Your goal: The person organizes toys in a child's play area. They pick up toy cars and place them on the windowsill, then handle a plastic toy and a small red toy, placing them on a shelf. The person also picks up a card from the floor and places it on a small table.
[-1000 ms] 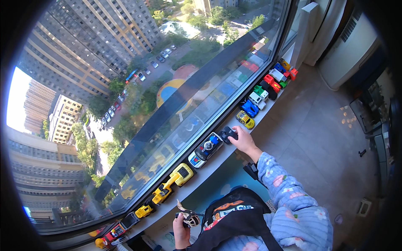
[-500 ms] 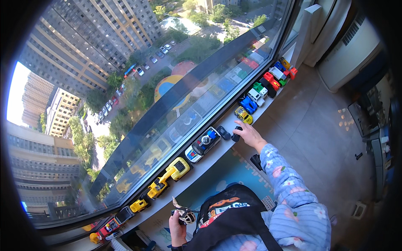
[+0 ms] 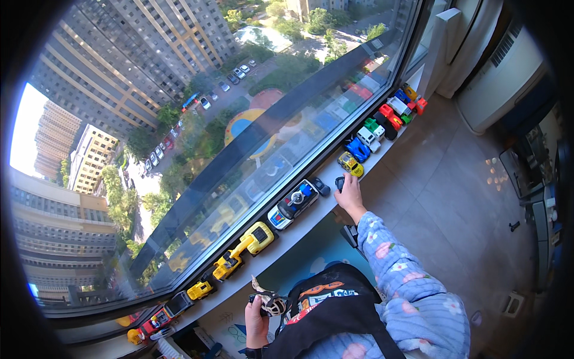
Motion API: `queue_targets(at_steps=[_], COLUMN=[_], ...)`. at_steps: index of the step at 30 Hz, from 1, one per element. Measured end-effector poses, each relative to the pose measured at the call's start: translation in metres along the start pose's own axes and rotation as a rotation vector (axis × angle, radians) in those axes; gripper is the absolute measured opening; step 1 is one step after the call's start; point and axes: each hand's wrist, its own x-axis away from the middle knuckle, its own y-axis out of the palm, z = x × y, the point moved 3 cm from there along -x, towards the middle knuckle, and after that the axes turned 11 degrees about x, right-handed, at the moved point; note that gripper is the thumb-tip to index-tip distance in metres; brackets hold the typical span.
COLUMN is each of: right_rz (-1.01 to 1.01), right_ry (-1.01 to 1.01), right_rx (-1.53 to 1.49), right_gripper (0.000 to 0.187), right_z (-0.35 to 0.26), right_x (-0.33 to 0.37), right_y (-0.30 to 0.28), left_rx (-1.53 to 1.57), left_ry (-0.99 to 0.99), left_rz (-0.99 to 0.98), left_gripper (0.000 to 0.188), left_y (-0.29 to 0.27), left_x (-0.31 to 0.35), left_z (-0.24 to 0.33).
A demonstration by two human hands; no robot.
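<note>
My right hand [image 3: 349, 197] is closed around a small black toy car [image 3: 339, 182] at the window sill, just short of a yellow toy car [image 3: 351, 163]. To the left of that hand, a dark toy car [image 3: 321, 187] stands behind a white toy police vehicle [image 3: 293, 204]. Low in the picture, my left hand [image 3: 257, 324] is closed on a small dark object [image 3: 253, 297], its kind unclear. Against these fingers shows a cream and black ribbed thing [image 3: 274, 304], close to my black apron; whether the hand grips it too is unclear.
Along the white sill [image 3: 311, 222] runs a line of toy vehicles, including a yellow excavator [image 3: 257, 238], a red truck [image 3: 154, 323] and a blue car [image 3: 357, 149]. The window glass [image 3: 197, 239] borders it. A blue mat [image 3: 335, 239] lies below.
My right hand has shifted slightly with the black toy car, which is now nearer the yellow car over the sill. My left hand stays low with what it holds.
</note>
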Motion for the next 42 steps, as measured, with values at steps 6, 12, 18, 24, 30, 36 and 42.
queue_targets(at_steps=[6, 12, 18, 24, 30, 36, 42], right_rz=[0.091, -0.113, -0.128, -0.117, -0.024, 0.088, 0.048], right_ry=[-0.295, -0.299, -0.300, -0.418, -0.461, -0.352, -0.306], right_rx=[-0.253, -0.114, -0.240, -0.087, 0.058, -0.043, -0.109], right_gripper=[0.052, 0.042, 0.051, 0.071, 0.075, 0.059, 0.061], right_z=[-0.033, -0.047, -0.039, -0.031, -0.034, -0.030, -0.032], right_x=[-0.011, -0.018, -0.011, 0.011, 0.009, -0.007, -0.014], right_y=[-0.005, 0.008, 0.006, -0.005, 0.004, 0.014, 0.019], left_rx=[0.027, 0.028, 0.092, 0.037, -0.002, -0.026, -0.064], left_ry=[0.033, 0.030, 0.035, 0.017, -0.009, 0.008, -0.021], left_rz=[0.046, 0.053, 0.086, 0.068, 0.066, 0.094, 0.129], left_gripper=[0.024, 0.026, 0.026, 0.025, 0.024, 0.025, 0.025], left_y=[-0.004, -0.010, -0.010, -0.007, -0.003, -0.015, -0.027], left_x=[0.004, 0.005, 0.004, 0.000, -0.005, -0.008, -0.014], left_z=[0.002, 0.001, -0.002, -0.001, -0.002, -0.005, -0.012])
